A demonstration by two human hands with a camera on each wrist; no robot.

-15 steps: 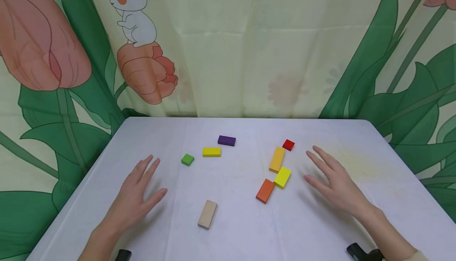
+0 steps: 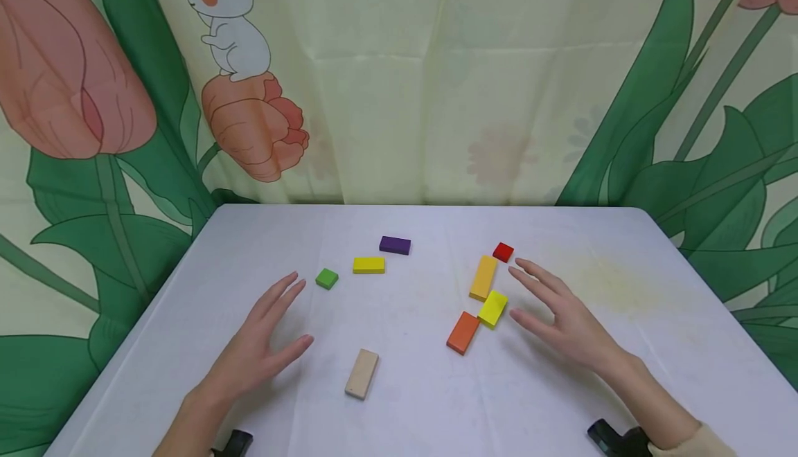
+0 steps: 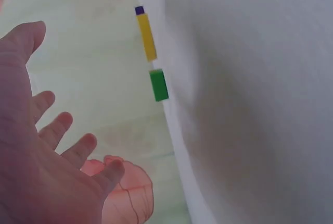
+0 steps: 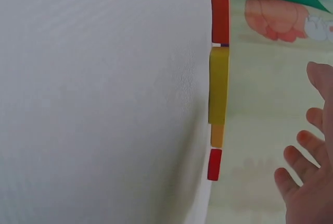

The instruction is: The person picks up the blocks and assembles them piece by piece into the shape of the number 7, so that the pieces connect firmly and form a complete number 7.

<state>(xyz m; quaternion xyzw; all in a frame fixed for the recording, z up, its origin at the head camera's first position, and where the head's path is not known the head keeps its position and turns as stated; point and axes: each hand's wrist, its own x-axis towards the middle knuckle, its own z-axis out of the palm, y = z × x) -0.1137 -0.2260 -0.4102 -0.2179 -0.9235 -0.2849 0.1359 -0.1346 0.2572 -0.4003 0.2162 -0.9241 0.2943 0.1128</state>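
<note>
My left hand (image 2: 262,343) hovers over the left of the table with fingers extended and nothing in it. Nearest to its fingertips lies a small green block (image 2: 327,278), with a yellow block (image 2: 369,265) and a purple block (image 2: 395,245) farther back. My right hand (image 2: 564,318), also holding nothing, reaches in from the right with fingers spread. Just left of it lie a bright yellow block (image 2: 493,309), an amber block (image 2: 483,278), a red block (image 2: 503,252) and an orange block (image 2: 463,333). Between the hands rests a beige wooden block (image 2: 361,374).
A white cloth covers the table (image 2: 411,422). Behind it hangs a curtain (image 2: 386,97) printed with tulips, leaves and a rabbit. Black wrist straps (image 2: 614,440) show near the front edge.
Both hands have moved inward over the table, the left one rightward and the right one leftward, closer to the blocks. The blocks stay in place.
</note>
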